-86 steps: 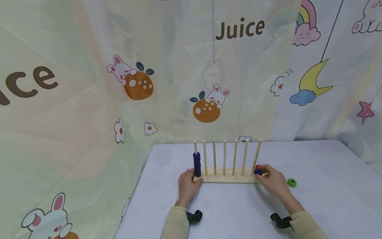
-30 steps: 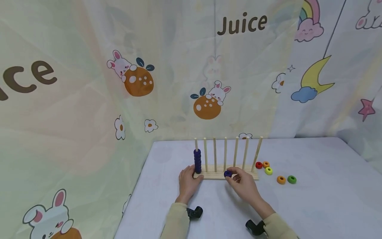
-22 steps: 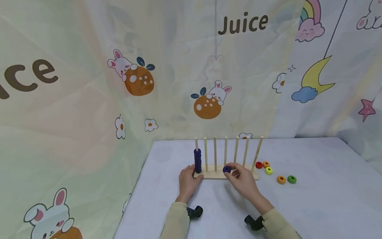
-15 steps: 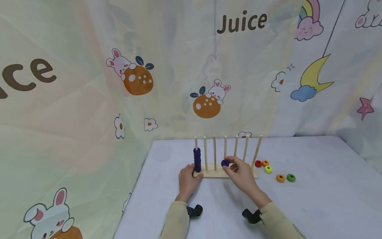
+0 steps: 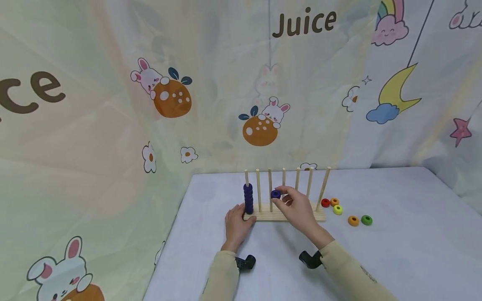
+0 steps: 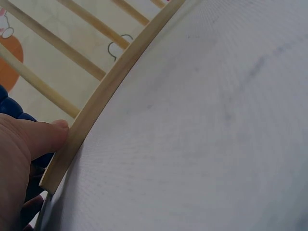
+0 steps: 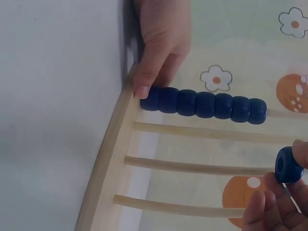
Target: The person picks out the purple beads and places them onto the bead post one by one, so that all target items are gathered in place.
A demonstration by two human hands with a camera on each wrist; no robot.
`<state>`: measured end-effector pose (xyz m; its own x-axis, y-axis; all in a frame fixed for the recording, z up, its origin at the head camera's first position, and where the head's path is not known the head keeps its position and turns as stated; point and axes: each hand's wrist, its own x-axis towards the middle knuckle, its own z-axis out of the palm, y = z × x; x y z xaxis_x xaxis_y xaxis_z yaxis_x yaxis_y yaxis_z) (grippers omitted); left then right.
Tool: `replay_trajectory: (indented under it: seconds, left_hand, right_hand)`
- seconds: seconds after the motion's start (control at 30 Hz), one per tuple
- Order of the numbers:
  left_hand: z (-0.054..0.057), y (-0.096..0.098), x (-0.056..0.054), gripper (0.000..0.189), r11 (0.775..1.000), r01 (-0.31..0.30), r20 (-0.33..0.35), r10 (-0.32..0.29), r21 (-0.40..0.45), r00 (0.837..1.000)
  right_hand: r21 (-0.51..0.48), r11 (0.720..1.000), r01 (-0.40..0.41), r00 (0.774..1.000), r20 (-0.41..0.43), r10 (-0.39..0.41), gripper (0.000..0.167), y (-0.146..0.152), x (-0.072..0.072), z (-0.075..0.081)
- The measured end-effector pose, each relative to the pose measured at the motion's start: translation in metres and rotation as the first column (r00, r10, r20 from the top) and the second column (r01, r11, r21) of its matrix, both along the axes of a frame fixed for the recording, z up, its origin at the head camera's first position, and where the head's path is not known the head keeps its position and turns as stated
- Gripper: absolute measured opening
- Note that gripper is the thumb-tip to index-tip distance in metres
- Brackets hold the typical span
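A wooden peg rack stands on the table with a row of upright pegs. Its leftmost peg carries a stack of dark blue beads, seen side-on as blue beads in the right wrist view. My left hand grips the left end of the base; in the left wrist view the thumb lies on its front edge. My right hand pinches one dark blue bead between thumb and fingers, raised in front of the third peg from the left. That bead is off the pegs, its hole showing.
Right of the rack lie a red bead, an orange bead, a yellow bead, another orange bead and a green bead. A printed curtain hangs behind the white table.
My right hand has carried the blue bead from beside the loose beads leftward along the rack, then upward to the third peg. The left hand has stayed on the base.
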<state>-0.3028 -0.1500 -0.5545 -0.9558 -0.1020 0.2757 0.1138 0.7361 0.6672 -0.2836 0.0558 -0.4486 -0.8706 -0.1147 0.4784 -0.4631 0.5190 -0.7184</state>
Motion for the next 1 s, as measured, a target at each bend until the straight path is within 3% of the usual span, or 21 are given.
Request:
replay_trajectory:
  seconds: [0.3, 0.73, 1.0]
  left_hand:
    - [0.0, -0.001, 0.002, 0.054, 1.0, 0.02, -0.047, -0.021, -0.012, 0.999]
    - [-0.001, -0.001, 0.003, 0.05, 0.999, 0.041, -0.085, -0.041, 0.005, 0.996]
    - [-0.001, 0.0, 0.001, 0.052, 1.0, 0.021, -0.077, -0.021, 0.003, 0.997]
  right_hand:
    - [-0.014, 0.999, -0.046, 0.992, -0.119, 0.044, 0.035, -0.01, -0.003, 0.01]
    - [-0.036, 0.997, -0.068, 0.986, -0.156, 0.062, 0.033, -0.021, -0.011, 0.032]
    - [-0.044, 0.994, -0.096, 0.981, -0.174, 0.087, 0.036, -0.028, -0.016, 0.048]
